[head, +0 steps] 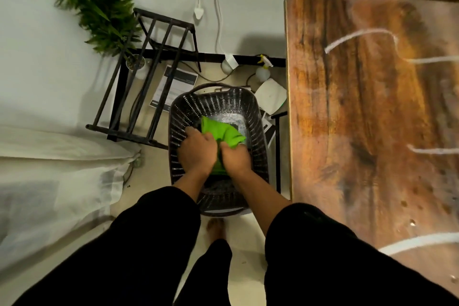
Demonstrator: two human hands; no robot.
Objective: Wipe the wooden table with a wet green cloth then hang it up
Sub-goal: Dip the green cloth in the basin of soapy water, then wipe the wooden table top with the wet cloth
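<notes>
Left hand (pixel 196 150): knuckles up, fingers clenched on the green cloth (pixel 223 135).
Right hand (pixel 236 158): gripping the same cloth, touching the left.
Cloth: inside the dark basket (pixel 258 117), beside the wooden table (pixel 372 107).

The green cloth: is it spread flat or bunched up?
Bunched up. The green cloth is crumpled between the left hand and right hand over the basket.

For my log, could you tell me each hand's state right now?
Left hand: closed on the green cloth.
Right hand: closed on the same cloth.
</notes>
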